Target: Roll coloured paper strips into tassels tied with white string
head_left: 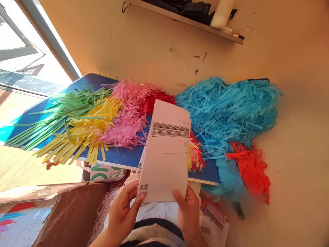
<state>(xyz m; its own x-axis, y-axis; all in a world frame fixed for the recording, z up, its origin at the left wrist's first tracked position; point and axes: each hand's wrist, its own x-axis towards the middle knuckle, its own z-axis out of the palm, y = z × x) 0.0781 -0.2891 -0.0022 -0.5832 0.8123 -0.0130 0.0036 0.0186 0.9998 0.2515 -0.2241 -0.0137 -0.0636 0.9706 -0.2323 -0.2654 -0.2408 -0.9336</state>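
Upright in front of me is a stack of folded white paper, printed with a band of dark lines and a small dark logo at its lower left. My left hand pinches the stack at its lower left corner, thumb on the front. At the lower right edge my right hand grips the same paper, thumb also on the front. Behind the paper, partly hidden, lies a small pile of red, yellow and pink paper shreds on the blue table.
Green strips, yellow strips, pink shreds and a large blue shredded heap cover much of the table. Red shreds hang off its right end. A cardboard box stands lower left; a wall shelf is above.
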